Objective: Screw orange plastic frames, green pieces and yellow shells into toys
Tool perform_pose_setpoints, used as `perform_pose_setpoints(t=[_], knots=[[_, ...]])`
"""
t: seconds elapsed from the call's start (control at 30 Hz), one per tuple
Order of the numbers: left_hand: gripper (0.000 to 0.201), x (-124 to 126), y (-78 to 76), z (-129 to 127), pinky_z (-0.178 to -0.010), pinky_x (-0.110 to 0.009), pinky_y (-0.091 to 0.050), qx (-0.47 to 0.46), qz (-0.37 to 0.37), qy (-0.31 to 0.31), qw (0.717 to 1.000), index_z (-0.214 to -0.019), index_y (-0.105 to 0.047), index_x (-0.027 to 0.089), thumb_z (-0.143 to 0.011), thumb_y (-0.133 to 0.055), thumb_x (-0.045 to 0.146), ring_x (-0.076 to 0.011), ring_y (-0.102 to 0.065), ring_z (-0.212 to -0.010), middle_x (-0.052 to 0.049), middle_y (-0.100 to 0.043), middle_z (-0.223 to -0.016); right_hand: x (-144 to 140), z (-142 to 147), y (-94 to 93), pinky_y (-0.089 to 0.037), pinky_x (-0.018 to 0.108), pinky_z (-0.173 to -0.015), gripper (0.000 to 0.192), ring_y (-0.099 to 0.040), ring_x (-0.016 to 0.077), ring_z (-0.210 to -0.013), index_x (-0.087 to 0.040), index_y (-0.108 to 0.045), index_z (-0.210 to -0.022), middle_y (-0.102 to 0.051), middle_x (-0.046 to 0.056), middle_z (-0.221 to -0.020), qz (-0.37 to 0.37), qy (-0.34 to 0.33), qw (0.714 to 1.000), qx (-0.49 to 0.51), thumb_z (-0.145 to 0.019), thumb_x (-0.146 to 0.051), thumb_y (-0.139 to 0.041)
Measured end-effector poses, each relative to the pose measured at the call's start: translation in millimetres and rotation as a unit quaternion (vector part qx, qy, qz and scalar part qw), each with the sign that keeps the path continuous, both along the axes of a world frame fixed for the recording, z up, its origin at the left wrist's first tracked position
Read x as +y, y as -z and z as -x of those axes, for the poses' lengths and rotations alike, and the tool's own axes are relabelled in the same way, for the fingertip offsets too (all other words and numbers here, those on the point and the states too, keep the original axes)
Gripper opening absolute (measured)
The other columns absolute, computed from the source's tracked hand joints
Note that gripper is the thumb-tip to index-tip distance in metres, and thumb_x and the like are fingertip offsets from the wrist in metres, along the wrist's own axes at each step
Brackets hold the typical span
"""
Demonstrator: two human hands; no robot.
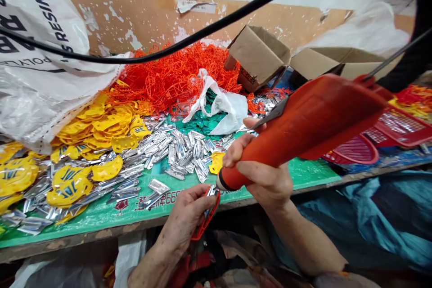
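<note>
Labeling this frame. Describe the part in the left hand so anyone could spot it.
Find the green mat at the bench's front edge. Just below it, the left hand pinches a small red plastic piece with a silver insert, under the orange tool's tip; other silver pieces lie loose.

orange tool [303, 121], yellow pieces [97, 128], green mat [303, 173]

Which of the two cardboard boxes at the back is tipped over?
The left cardboard box, beside the orange plastic pile; its opening faces up-right, while the right box sits flatter.

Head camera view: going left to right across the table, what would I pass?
White resin sack → yellow plastic pieces → silver foil pieces → white plastic bag → orange tool → red baskets.
</note>
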State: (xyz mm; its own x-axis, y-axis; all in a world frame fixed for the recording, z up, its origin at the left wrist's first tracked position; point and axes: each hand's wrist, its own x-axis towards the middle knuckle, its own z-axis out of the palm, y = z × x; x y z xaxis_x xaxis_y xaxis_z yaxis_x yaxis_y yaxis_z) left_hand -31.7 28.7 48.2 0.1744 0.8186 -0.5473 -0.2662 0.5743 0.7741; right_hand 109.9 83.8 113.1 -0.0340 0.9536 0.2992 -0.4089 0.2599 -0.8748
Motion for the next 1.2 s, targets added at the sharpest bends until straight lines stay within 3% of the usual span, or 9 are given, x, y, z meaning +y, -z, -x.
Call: perform_pose_setpoints(t=[0.07,0.17,0.3,0.4,0.6,0.97,1.2], knots=[[0.027,1,2.4,5,-0.040,-0.018,-0.014,0.004,0.003,0.005,1.000,-0.081,-0.068,0.013,-0.068,-0.076,0.036,-0.0037,-0.028,-0.042,0.005,-0.047,-0.053,7,-8,-6.8,-0.050,0.034,-0.062,0.013,-0.055,0.0146,-0.060,-0.021,-0.063,-0.074,-0.058,-0.002,-0.070,-0.015,0.003,1.000,-0.008,-0.063,-0.021,-0.071],[0.030,4,7.0,13,-0.039,-0.017,-0.015,0.016,-0.013,-0.006,1.000,-0.074,-0.063,0.013,-0.068,-0.077,0.040,-0.0018,-0.025,-0.040,0.006,-0.046,-0.054,27,-25,-9.3,-0.050,0.034,-0.062,0.008,-0.056,0.0150,-0.060,-0.019,-0.063,-0.064,-0.058,-0.001,-0.068,-0.065,0.069,0.994,-0.047,-0.065,-0.022,-0.070],[0.035,6,9.1,20,-0.036,-0.015,-0.019,0.030,-0.035,-0.014,0.999,-0.075,-0.060,0.015,-0.068,-0.077,0.045,-0.0003,-0.029,-0.037,0.007,-0.049,-0.058,58,-47,9.4,-0.048,0.032,-0.056,0.008,-0.054,0.0133,-0.055,-0.018,-0.063,-0.063,-0.059,-0.002,-0.063,-0.075,0.162,0.981,-0.078,-0.064,-0.019,-0.072],[0.036,7,7.6,19,-0.038,-0.014,-0.027,0.022,-0.038,-0.011,0.999,-0.074,-0.057,0.016,-0.070,-0.076,0.046,-0.0009,-0.035,-0.039,0.008,-0.049,-0.060,69,-56,28.8,-0.046,0.031,-0.054,0.011,-0.054,0.0129,-0.054,-0.018,-0.064,-0.062,-0.060,-0.002,-0.063,-0.048,0.188,0.976,-0.097,-0.062,-0.020,-0.075],[0.033,5,8.9,16,-0.039,-0.014,-0.032,0.000,-0.025,0.008,1.000,-0.075,-0.056,0.016,-0.074,-0.074,0.044,-0.0019,-0.038,-0.041,0.008,-0.048,-0.060,70,-57,45.1,-0.045,0.030,-0.054,0.013,-0.054,0.0123,-0.054,-0.017,-0.064,-0.063,-0.060,-0.002,-0.063,-0.025,0.188,0.976,-0.110,-0.060,-0.018,-0.076],[0.032,5,11.1,17,-0.042,-0.015,-0.035,0.071,-0.051,0.012,0.996,-0.078,-0.060,0.016,-0.074,-0.072,0.046,-0.0031,-0.037,-0.045,0.007,-0.050,-0.064,68,-50,45.3,-0.044,0.028,-0.052,0.012,-0.053,0.0119,-0.053,-0.017,-0.063,-0.063,-0.060,-0.003,-0.059,-0.005,0.174,0.973,-0.150,-0.058,-0.017,-0.074],[0.034,4,13.7,18,-0.043,-0.016,-0.035,0.059,-0.035,0.009,0.998,-0.079,-0.058,0.017,-0.074,-0.072,0.047,-0.0031,-0.041,-0.042,0.007,-0.051,-0.063,68,-50,48.1,-0.045,0.028,-0.053,0.013,-0.053,0.0121,-0.054,-0.017,-0.063,-0.064,-0.059,-0.003,-0.060,0.006,0.191,0.971,-0.144,-0.058,-0.017,-0.074]])
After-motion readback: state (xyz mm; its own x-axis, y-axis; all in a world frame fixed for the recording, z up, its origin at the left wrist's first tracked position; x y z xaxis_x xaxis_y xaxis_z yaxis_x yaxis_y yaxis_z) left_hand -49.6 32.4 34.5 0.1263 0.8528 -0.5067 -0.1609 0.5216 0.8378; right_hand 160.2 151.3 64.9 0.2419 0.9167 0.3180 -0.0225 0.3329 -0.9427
